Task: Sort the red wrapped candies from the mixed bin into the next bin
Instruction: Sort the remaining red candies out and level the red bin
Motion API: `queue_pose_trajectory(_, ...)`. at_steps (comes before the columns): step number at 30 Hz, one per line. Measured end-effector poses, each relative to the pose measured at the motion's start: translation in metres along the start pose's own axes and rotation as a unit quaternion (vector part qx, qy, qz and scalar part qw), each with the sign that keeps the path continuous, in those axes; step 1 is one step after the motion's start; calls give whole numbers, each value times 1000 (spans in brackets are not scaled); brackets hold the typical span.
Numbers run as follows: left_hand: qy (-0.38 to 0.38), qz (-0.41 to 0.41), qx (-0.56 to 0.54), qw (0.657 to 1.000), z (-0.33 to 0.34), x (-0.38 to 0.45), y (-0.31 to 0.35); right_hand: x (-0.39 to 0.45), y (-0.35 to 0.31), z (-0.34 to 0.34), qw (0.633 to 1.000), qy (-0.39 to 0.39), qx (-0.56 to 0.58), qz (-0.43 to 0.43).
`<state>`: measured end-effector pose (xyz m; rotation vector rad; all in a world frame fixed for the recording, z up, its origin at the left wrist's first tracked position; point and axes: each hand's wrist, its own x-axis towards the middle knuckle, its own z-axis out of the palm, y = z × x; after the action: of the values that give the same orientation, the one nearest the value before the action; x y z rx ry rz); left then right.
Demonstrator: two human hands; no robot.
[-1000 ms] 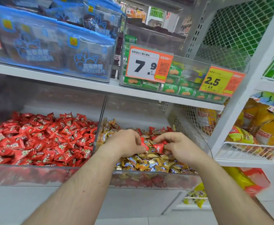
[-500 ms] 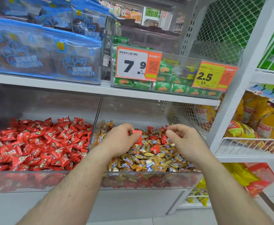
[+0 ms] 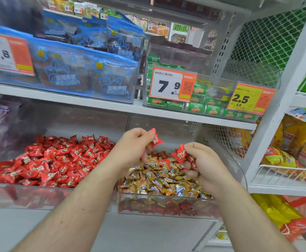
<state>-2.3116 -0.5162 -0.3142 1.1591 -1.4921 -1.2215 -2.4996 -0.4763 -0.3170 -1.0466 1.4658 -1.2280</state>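
Fingers of both hands pinching red candies: right hand grips a few just above mixed bin; left hand holds one higher, nearer red-candy bin, which lies left. More reds at mixed bin's far end, partly hidden by hands; exact count unclear.

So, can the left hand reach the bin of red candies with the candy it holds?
Probably yes: the left hand is raised beside the open-topped red bin, with nothing between them.
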Motion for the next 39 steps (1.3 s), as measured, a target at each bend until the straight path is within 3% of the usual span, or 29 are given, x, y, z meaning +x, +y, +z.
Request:
queue_pose_trajectory(5, 61, -52, -143, 986, -54, -11, -9, -9, -25, 53, 984, -81, 123, 104)
queue_pose_trajectory(10, 101, -143, -240, 955, -110, -16, -38, -7, -52, 126, 964, -162, 95, 185)
queue_pose_trajectory(16, 192, -182, -243, 933, -146, -14, -59, 15, -45, 196, 959, -144, 74, 231)
queue_pose_trajectory(19, 183, -176, -251, 934, -151, -16, -60, 26, -33, 211, 968, -120, 70, 210)
queue_pose_trajectory(23, 180, -179, -207, 945, -157, -19, -61, 32, -24, 210, 964, -132, 78, 219)
queue_pose_trajectory(27, 205, -125, -155, 958, -151, -21, -55, 25, -31, 199, 965, -149, 77, 204)
queue_pose_trajectory(32, 198, -27, -57, 978, -113, -22, -36, 14, -37, 155, 979, -144, 80, 120)
queue_pose_trajectory(35, 161, 35, -7, 986, -74, -24, -23, 11, -35, 113, 985, -116, 75, 107)
queue_pose_trajectory(39, 86, 59, 37, 994, -20, -19, -18, 16, -29, 62, 989, -66, 65, 113)
